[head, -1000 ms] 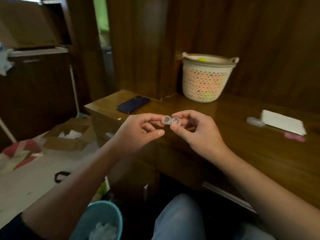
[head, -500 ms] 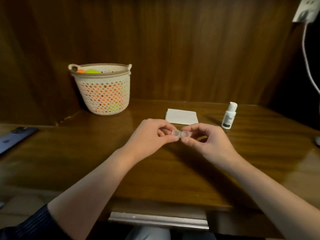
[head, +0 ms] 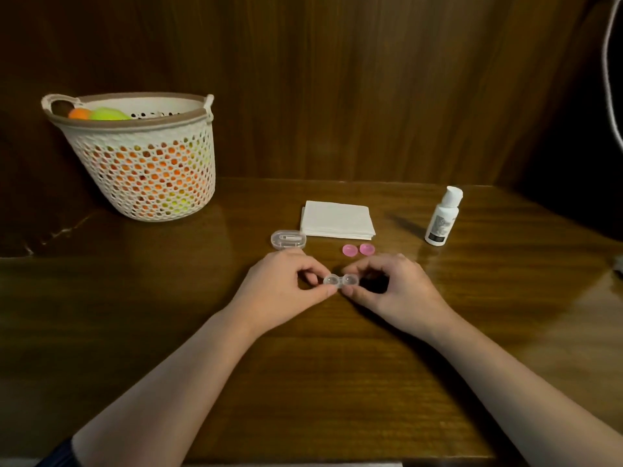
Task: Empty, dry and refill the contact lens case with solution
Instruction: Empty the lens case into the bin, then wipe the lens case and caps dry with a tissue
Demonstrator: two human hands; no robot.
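A clear two-well contact lens case (head: 340, 282) is held low over the wooden desk (head: 303, 382). My left hand (head: 283, 291) pinches its left end, and my right hand (head: 391, 291) pinches its right end. Two pink caps (head: 358, 249) lie on the desk just behind my hands. A folded white tissue (head: 337, 220) lies further back. To the right of the tissue stands a small white solution bottle (head: 442, 217), upright with its cap on.
A small clear plastic box (head: 288, 239) with a white tool inside lies left of the tissue. A white perforated basket (head: 141, 156) holding orange and green balls stands at the back left. Wooden panels close off the back. A white cable (head: 610, 79) hangs at the far right.
The view swung from the desk's left end to face it squarely, then dipped. Both hands kept hold of the case and lowered it toward the desk, nearer the pink caps.
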